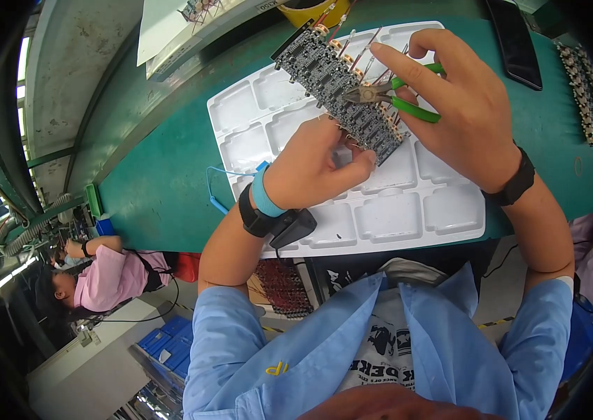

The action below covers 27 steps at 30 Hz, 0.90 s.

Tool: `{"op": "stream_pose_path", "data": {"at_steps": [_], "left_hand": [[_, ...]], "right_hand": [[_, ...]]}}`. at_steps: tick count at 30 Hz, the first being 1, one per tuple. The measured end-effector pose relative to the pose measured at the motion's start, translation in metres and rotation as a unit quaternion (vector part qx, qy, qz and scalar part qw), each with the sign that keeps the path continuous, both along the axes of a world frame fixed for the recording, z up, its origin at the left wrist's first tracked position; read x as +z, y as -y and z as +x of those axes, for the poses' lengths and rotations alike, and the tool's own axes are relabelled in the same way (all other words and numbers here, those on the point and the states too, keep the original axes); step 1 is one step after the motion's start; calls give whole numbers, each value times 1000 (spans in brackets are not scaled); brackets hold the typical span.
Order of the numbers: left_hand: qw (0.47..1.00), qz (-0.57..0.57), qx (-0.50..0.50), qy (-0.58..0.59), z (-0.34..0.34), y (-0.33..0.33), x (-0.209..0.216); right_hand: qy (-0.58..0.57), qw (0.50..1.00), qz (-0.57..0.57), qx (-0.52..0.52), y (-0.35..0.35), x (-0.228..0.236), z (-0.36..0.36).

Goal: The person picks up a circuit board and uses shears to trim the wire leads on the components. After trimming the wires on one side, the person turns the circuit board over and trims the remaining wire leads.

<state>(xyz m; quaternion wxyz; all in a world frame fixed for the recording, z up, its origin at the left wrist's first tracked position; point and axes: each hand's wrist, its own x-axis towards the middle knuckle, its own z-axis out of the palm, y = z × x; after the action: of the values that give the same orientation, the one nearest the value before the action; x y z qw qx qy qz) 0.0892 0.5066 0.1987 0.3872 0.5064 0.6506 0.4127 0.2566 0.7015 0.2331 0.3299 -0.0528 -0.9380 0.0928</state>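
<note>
My left hand [321, 164] is closed on the lower edge of a long circuit board panel [317, 70], which is tilted above a white tray. Small dark parts crowd the board, and copper coils with thin wire leads line its far edge. Green-handled cutting pliers [412, 106] are gripped in my right hand [461, 101], their jaws lying over the middle of the board near the coils. My right index finger stretches past the handles toward the leads. Whether the jaws touch a lead I cannot tell. The left fingertips are partly hidden behind the board.
The white compartment tray [450, 241] lies on a green tabletop [163, 171]. At the back right rests a black phone-like slab [514, 45]; strips of parts [585, 94] lie farther right. A yellow container [317, 12] stands behind. A blue wristband cord [216, 189] trails beside my left wrist.
</note>
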Motion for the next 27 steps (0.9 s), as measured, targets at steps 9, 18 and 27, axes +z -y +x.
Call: {"op": "stream_pose_path", "data": {"at_steps": [9, 18, 27], "left_hand": [[1000, -22, -13, -3, 1, -3, 12], [1000, -10, -4, 24, 1, -3, 5], [999, 15, 11, 46, 3, -2, -2]], "right_hand": [[2, 1000, -10, 3, 0, 0, 0], [6, 999, -27, 24, 1, -7, 2], [-11, 999, -24, 27, 0, -5, 0]]}}
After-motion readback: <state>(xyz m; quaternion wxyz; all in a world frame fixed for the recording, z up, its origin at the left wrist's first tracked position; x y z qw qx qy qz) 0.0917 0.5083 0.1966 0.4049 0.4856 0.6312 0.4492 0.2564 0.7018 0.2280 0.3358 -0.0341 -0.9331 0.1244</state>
